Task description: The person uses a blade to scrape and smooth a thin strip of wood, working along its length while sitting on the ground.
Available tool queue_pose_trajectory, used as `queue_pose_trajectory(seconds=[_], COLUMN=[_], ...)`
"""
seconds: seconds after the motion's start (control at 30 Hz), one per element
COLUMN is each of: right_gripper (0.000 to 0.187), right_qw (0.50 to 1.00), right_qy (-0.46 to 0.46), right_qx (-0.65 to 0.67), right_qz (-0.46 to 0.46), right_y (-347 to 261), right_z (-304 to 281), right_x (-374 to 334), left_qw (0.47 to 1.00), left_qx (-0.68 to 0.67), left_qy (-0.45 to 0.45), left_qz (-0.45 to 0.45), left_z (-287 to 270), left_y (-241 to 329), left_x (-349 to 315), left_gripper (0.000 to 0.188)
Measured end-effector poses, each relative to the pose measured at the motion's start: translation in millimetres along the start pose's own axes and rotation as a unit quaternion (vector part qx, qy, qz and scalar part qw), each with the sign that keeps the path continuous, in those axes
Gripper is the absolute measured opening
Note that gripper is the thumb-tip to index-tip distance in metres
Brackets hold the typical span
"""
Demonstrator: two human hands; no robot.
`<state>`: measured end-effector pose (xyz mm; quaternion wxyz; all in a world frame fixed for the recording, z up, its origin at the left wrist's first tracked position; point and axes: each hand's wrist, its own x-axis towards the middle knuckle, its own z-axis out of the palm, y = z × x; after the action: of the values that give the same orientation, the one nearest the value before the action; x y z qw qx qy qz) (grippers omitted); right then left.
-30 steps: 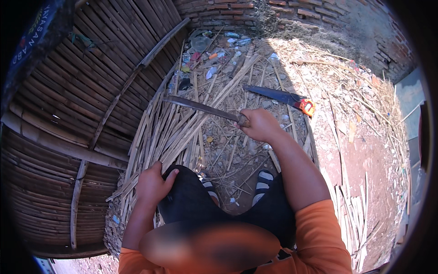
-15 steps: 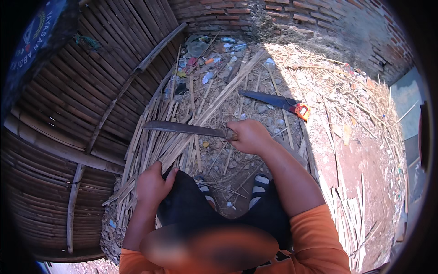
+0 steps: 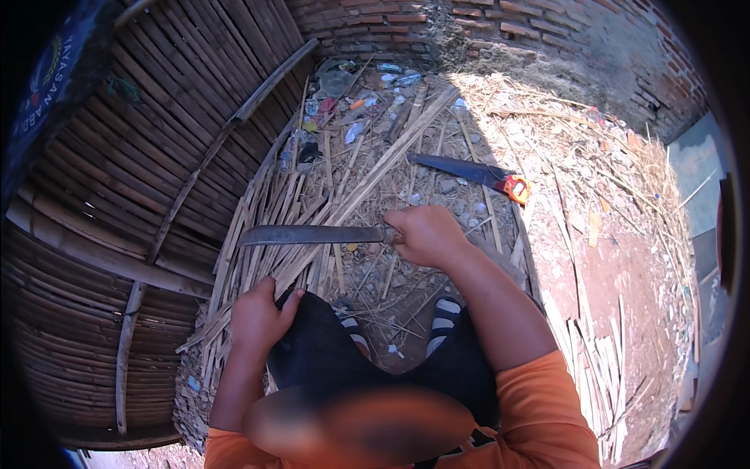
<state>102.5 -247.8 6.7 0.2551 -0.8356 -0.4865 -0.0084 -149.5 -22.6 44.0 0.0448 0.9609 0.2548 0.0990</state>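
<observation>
My right hand (image 3: 428, 237) is closed around the handle of a machete (image 3: 312, 234). Its long dark blade points left and lies across the view of a long, pale bamboo strip (image 3: 391, 156); whether the two touch I cannot tell. Beside my left knee, my left hand (image 3: 262, 316) is closed on the near end of that strip, thumb toward the knee. From there the strip slants away to the far right over the littered ground. A handsaw (image 3: 461, 168) with an orange handle lies on the ground beyond my right hand.
Many loose bamboo strips (image 3: 254, 227) lie along the slatted bamboo wall (image 3: 187, 109) at left. More strips (image 3: 598, 375) lie in sunlight at right. Scraps of litter (image 3: 355, 131) are scattered toward the brick wall (image 3: 539, 35). My sandalled feet (image 3: 443, 320) are below the machete.
The machete's blade has swung so that its tip is lower and nearer me, now almost level. My right hand has shifted slightly left. My left hand stays at the strip.
</observation>
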Motion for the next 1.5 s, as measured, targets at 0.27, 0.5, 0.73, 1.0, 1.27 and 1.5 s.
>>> queue_pose_trajectory(seconds=[0.27,0.5,0.73,1.0,1.27,1.5], right_gripper=[0.031,0.023,0.025,0.031,0.037,0.039], right_qw=[0.967,0.999,0.967,0.999,0.986,0.993], right_qy=[0.126,-0.043,0.108,-0.042,0.058,0.048], right_qx=[0.063,-0.001,0.092,-0.001,0.05,0.031], right_qz=[0.211,0.0,0.213,0.023,0.145,0.1], right_y=[75.2,-12.2,66.0,1.4,52.6,72.4], right_z=[-34.1,-14.9,-43.9,-38.6,-46.5,-50.9], right_x=[-2.3,0.0,-3.4,-8.6,-15.8,-15.4], left_qw=[0.999,1.0,1.0,0.999,1.0,0.999], left_qx=[-0.007,0.019,0.014,-0.026,0.003,-0.013], left_qy=[-0.038,0.016,0.026,0.012,0.004,-0.033], left_qz=[-0.015,-0.005,-0.003,0.017,-0.001,0.037], left_z=[-9.8,-1.6,-2.2,-1.5,-4.3,-12.2], left_y=[-13.0,8.2,-2.0,15.6,4.5,-14.5], left_x=[-6.1,4.1,1.1,11.5,8.7,7.1], left_gripper=[0.053,0.053,0.05,0.049,0.05,0.055])
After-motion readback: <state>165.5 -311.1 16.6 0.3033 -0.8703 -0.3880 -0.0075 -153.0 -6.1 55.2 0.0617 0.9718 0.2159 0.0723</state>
